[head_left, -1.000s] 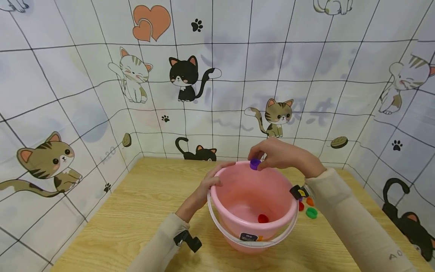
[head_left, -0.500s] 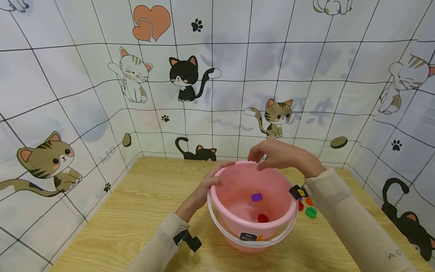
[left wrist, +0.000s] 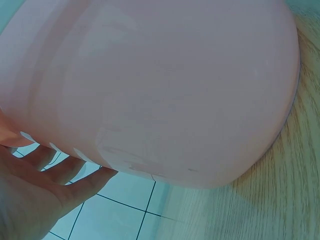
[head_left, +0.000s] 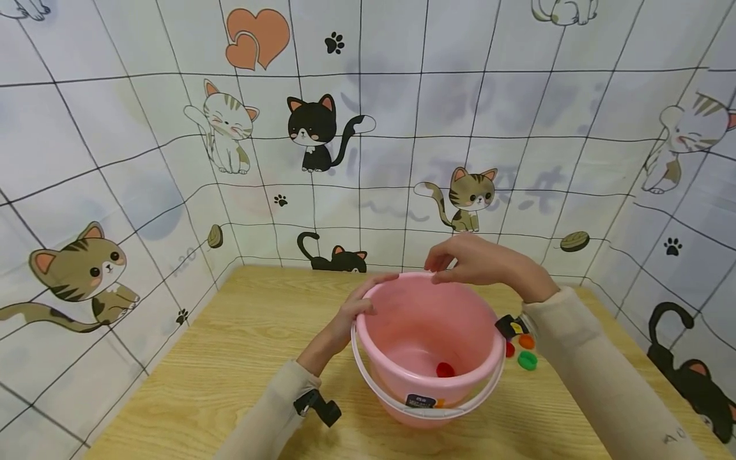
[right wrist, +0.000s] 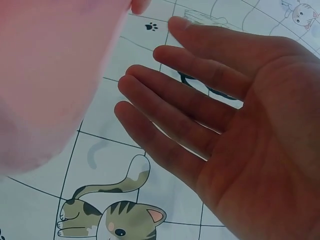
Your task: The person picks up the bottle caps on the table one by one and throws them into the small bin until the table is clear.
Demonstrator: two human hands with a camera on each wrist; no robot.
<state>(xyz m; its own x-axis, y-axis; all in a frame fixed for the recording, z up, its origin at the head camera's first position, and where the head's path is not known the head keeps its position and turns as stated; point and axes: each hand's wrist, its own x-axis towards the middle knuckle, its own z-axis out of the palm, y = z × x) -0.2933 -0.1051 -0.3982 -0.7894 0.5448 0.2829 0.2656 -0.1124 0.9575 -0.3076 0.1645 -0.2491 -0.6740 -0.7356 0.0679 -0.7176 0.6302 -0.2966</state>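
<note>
Head view: pink bucket clamped at ten o'clock, right hand empty by the far rim

The pink plastic bucket (head_left: 425,313) stands upright on the bench (head_left: 276,319), a red bottle cap (head_left: 445,370) low inside toward five o'clock. The left hand (head_left: 352,311) is clamped on the rim at ten o'clock; the right hand (head_left: 470,262), near twelve, has its fingers apart and holds nothing.

The likeliest mishap is a tip or skid: the wall tapers to a narrower base, so a hard pull at ten o'clock could tilt it. The right sleeve (head_left: 592,364) and its black wrist camera (head_left: 510,326) sit close to three o'clock and might catch the lip. Light caps released near the rim could bounce outside.

The bucket is smooth, faintly glossy, with a rounded lip; a thin white handle (head_left: 454,411) curves round six o'clock. At about four o'clock lie a ring-edged green cap (head_left: 527,360), an orange cap (head_left: 526,342) and a half-hidden red piece (head_left: 510,349). Beyond the wood-grained bench, a rippled cat-print backdrop (head_left: 385,191) hangs at twelve.
</note>
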